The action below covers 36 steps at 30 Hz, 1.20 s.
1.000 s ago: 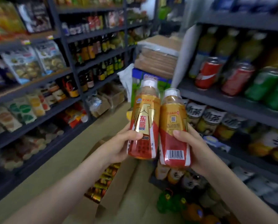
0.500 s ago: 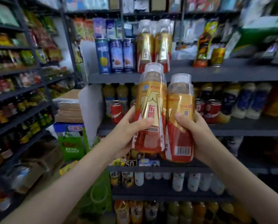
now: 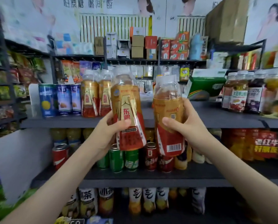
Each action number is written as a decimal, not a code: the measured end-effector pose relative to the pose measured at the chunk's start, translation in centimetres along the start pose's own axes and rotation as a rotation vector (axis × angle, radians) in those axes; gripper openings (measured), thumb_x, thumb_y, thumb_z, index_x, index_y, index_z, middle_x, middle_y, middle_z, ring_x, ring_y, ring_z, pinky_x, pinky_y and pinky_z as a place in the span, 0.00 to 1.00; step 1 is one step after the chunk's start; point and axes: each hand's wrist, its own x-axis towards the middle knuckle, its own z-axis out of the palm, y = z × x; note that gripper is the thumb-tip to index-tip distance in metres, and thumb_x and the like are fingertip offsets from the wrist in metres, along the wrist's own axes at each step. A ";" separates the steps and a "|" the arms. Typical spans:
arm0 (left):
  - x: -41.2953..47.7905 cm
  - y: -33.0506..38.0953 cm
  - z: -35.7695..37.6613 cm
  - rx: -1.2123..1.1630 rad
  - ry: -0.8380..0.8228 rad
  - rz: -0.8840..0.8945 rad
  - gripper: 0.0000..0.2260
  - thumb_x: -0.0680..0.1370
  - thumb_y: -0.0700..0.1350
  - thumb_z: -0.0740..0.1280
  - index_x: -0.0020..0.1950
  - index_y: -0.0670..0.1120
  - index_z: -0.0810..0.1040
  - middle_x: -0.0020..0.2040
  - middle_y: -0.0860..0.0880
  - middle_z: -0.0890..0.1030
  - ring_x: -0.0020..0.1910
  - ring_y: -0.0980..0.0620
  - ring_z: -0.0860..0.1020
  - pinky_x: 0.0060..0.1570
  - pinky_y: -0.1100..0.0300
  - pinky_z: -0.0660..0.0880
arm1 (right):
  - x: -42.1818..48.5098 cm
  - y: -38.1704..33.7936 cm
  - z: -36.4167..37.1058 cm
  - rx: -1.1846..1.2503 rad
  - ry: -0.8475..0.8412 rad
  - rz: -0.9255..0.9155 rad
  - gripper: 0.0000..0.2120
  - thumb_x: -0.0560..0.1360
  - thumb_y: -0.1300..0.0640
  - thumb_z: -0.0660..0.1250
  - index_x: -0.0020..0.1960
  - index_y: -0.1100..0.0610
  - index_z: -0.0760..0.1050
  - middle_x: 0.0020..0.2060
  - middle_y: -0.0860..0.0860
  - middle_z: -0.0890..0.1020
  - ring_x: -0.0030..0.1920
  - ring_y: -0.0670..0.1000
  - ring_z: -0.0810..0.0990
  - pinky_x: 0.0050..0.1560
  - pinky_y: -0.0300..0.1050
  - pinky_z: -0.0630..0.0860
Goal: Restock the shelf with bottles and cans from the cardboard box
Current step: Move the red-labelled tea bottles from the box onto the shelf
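Left hand (image 3: 114, 131) grips the lower half of one gold-and-red bottle (image 3: 127, 107) - thumb across the front label, fingers wrapped behind. Right hand (image 3: 188, 126) grips a second bottle of the same kind (image 3: 167, 110), thumb on the front, barcode side towards the camera. Both bottles are near upright, and the left hand's one leans slightly left at the top. There's a narrow gap between them, so they aren't touching.

Both are held in the air in front of the dark grey shelf (image 3: 215, 117), and neither one rests on it. The caps are blurred.

Just left of the left hand, two matching bottles (image 3: 89, 97) stand side by side on that shelf. Further left of those is a row of blue cans (image 3: 47, 101). The stretch of shelf board behind and between the two hands is bare.

To the right of the right hand a green-and-white carton (image 3: 206, 88) sits tilted on the shelf, with labelled jars (image 3: 235, 94) beyond it.

Below the hands, on the lower shelf (image 3: 199, 177) - green cans (image 3: 117, 160) under the left hand and red cans (image 3: 151, 157) between the two wrists.
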 end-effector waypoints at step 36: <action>13.0 1.2 -14.2 0.132 0.117 0.189 0.29 0.54 0.50 0.75 0.54 0.49 0.78 0.48 0.50 0.85 0.48 0.51 0.83 0.41 0.61 0.79 | 23.8 9.2 4.8 -0.796 -0.143 -0.139 0.36 0.80 0.63 0.57 0.76 0.38 0.41 0.77 0.53 0.51 0.71 0.53 0.63 0.61 0.37 0.62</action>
